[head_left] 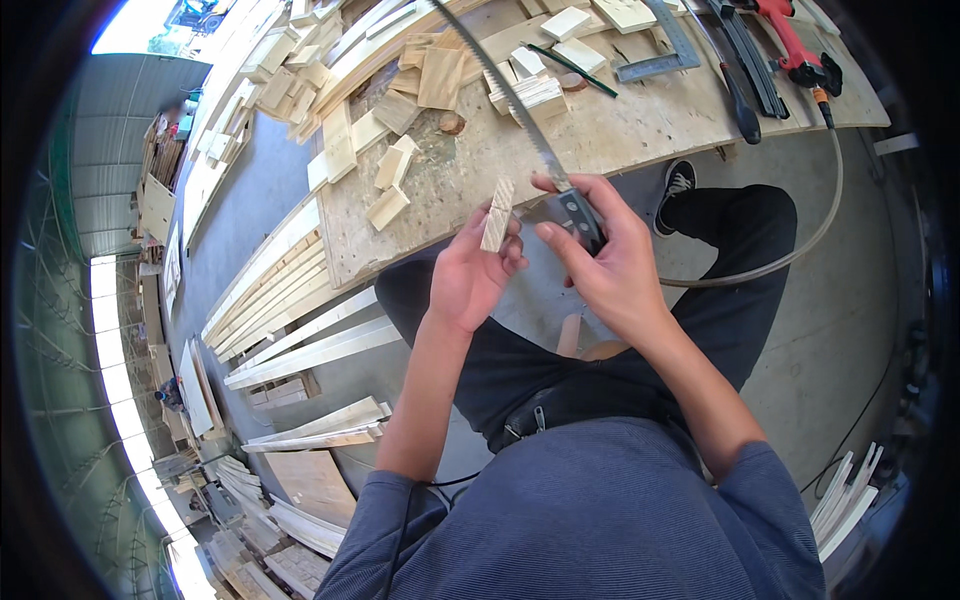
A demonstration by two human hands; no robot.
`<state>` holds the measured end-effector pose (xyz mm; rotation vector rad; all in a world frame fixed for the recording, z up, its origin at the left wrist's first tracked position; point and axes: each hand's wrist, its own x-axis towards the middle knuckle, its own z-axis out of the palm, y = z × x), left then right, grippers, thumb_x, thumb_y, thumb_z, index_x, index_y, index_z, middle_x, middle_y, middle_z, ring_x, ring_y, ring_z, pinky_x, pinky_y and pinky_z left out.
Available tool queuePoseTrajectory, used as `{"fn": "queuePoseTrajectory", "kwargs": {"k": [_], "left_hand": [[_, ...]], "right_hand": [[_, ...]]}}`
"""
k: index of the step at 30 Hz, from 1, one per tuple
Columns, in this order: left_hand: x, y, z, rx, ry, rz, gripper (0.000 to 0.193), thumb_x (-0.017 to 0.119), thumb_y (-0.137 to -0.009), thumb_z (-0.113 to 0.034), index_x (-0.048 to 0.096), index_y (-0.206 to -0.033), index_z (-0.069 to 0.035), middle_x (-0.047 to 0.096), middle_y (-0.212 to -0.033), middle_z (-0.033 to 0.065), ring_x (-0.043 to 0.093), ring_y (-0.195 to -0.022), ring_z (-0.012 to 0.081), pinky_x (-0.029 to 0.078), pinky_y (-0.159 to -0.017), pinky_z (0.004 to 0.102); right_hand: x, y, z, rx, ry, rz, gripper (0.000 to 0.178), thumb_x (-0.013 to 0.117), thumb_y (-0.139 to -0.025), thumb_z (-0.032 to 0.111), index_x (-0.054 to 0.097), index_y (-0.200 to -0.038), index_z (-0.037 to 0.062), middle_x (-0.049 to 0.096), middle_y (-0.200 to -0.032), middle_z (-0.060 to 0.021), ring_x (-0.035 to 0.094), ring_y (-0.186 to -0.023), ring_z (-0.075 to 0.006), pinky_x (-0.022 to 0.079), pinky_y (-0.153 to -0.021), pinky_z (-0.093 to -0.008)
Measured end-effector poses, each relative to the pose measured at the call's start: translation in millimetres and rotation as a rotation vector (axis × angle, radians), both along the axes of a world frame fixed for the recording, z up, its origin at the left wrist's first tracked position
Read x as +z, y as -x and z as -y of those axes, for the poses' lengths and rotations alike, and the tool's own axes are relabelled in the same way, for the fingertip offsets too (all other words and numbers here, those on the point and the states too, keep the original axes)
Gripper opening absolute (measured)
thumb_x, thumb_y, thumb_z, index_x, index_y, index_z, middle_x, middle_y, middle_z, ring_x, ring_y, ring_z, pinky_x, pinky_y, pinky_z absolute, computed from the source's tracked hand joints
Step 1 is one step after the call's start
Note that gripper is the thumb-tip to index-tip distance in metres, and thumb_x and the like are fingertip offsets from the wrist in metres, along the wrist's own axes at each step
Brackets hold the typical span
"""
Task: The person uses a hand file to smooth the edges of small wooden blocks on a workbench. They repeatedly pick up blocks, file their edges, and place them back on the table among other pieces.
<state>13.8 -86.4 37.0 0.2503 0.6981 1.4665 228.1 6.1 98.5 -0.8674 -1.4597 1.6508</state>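
Handsaw (520,110), long and slightly curved, toothed blade stretched from the upper middle of the view down over the bench (620,125) to a dark handle near the bench's front edge. Gripped at that handle by the right hand (600,255), fingers curled tight around it, thumb on top. Held just left of the handle, a small pale wood block (497,213), upright and a little tilted, pinched between thumb and fingertips of the left hand (470,275). Both hands closed on their own thing, close together but not touching, raised above the lap just off the bench's near edge.

Going by size otherwise: bench a broad plywood sheet, scuffed and dusted, filling the upper middle. Left of it, long planks (280,275) stacked and leaning in rows down toward the floor. Dark trousers and a blue top below the arms, one black shoe (678,185) by the bench's edge. Grey hose (800,245) curving from the upper right across the floor. Red power tool (800,50) at the bench's far right corner. Metal square (665,50) lying flat beside it. Scattered offcuts (390,165) on the bench's left half, some stacked, some lying loose. Green pencil (572,70) lying slantwise among small blocks near the blade.
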Motion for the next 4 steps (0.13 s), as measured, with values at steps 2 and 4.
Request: {"fn": "queuePoseTrajectory", "kwargs": {"k": [2, 4], "left_hand": [[-0.9, -4.4, 3.2, -0.041, 0.029, 0.050, 0.050, 0.047, -0.120, -0.030, 0.050, -0.164, -0.005, 0.072, -0.125, 0.0103, 0.070, -0.097, 0.0247, 0.062, -0.095, 0.0445], [-6.1, -2.8, 4.1, -0.152, -0.028, 0.094, 0.052, 0.049, -0.120, -0.032, 0.049, -0.165, -0.006, 0.072, -0.125, 0.0102, 0.070, -0.104, 0.0247, 0.062, -0.096, 0.0447]], "right_hand": [[3.3, 3.5, -3.7, 0.043, 0.000, -0.009, 0.041, 0.083, -0.102, 0.008, 0.069, -0.141, 0.0040, 0.083, -0.115, -0.0109, 0.075, -0.093, -0.0115, 0.059, -0.083, -0.0287], [0.9, 7.1, -6.6, 0.064, -0.036, -0.036, 0.041, 0.082, -0.104, 0.009, 0.069, -0.143, 0.0046, 0.084, -0.122, -0.0119, 0.075, -0.099, -0.0124, 0.060, -0.087, -0.0290]]}}
